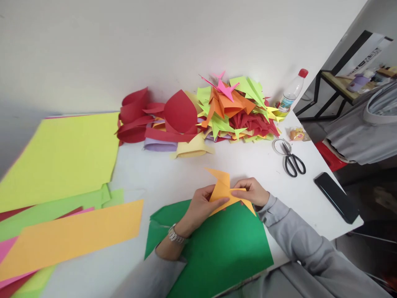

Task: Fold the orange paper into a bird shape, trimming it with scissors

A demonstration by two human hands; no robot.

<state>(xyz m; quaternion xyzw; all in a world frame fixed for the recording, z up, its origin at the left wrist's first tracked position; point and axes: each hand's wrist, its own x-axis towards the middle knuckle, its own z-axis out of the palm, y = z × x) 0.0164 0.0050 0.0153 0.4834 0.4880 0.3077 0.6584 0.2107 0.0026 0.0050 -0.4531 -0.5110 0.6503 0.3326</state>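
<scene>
An orange folded paper figure [223, 189], with pointed flaps up and to the lower right, is held above a green sheet [229, 244]. My left hand [203, 207] pinches its left side, thumb lying on top and the other fingers behind. On the right side, my right hand [252, 192] grips the paper between thumb and fingers. Parts of the fingers of both hands are hidden behind the paper. The green sheet lies on the white table [133, 169] under the left forearm.
Folded paper pieces [242, 120] and red curved paper shapes [180, 111] are heaped along the wall. Yellow sheets [68, 157] and an orange strip [83, 236] lie left. Scissors [293, 161], a phone [336, 196], a wrapped snack [297, 133] and a bottle [290, 94] stand or lie right.
</scene>
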